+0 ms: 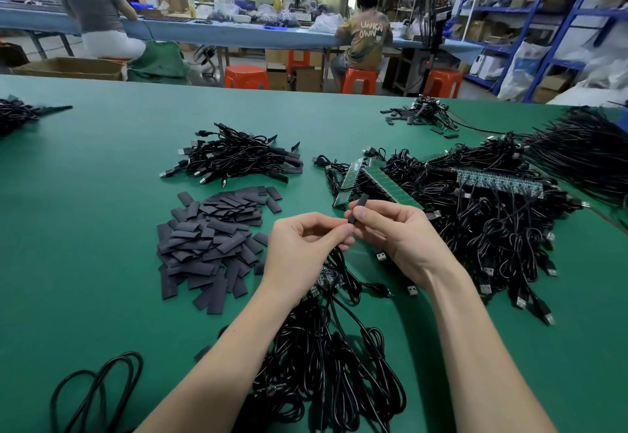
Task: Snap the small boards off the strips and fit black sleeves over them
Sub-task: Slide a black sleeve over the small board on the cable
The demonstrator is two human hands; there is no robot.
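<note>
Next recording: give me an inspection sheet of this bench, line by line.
Surface: green table, fully used.
Job's things: sleeve pile left of the hands; green board strips on the cable heap behind them.
Clutter: loose sleeves at the far edge.
Hands: left hand pinches something small at its fingertips; right hand pinches a black sleeve.
Cables: finished bundle at centre; large heap on the right; more under the forearms.
Surroundings: three people seated at a far bench; orange stools; blue shelving.
</note>
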